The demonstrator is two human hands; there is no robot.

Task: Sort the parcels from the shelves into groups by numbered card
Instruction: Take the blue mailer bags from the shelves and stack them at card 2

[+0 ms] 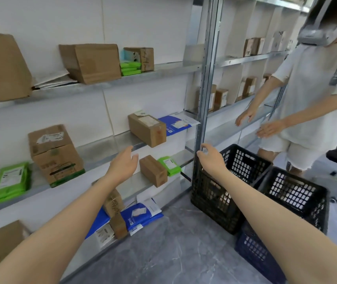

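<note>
Left hand (123, 166) outstretched toward shelves, empty, right hand (211, 158) loosely curled, empty

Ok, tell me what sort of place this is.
Probably a parcel storeroom or sorting depot: metal shelving lined with labelled cardboard boxes, green mailer bags and blue mailer bags, with black plastic crates standing on the floor beside it.

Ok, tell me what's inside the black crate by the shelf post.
Brown box-like shapes show through the crate's mesh and over its rim, likely parcels. The walls hide how many there are, and any card.
</note>
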